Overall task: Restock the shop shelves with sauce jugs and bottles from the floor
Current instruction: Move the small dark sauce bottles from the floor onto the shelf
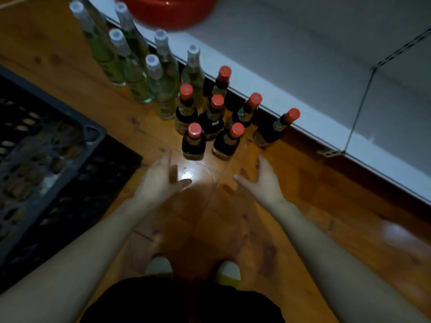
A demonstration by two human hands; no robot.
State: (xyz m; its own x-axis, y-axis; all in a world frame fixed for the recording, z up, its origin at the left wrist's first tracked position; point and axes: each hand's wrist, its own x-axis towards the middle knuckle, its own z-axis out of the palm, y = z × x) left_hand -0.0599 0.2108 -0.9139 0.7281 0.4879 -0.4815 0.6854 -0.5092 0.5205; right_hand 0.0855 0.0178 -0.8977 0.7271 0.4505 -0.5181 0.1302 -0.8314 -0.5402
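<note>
Red-capped bottles (213,120) of dark sauce

Open floor (207,169) before the dark bottles (213,120)
Crate (46,141) bounds the left, shelf (303,54) the right; they stand close together.

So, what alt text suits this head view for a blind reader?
Open left hand and right hand reach toward red-capped bottles on a wooden floor beside a white shelf. Clear bottles stand behind; a black crate sits left.
</note>
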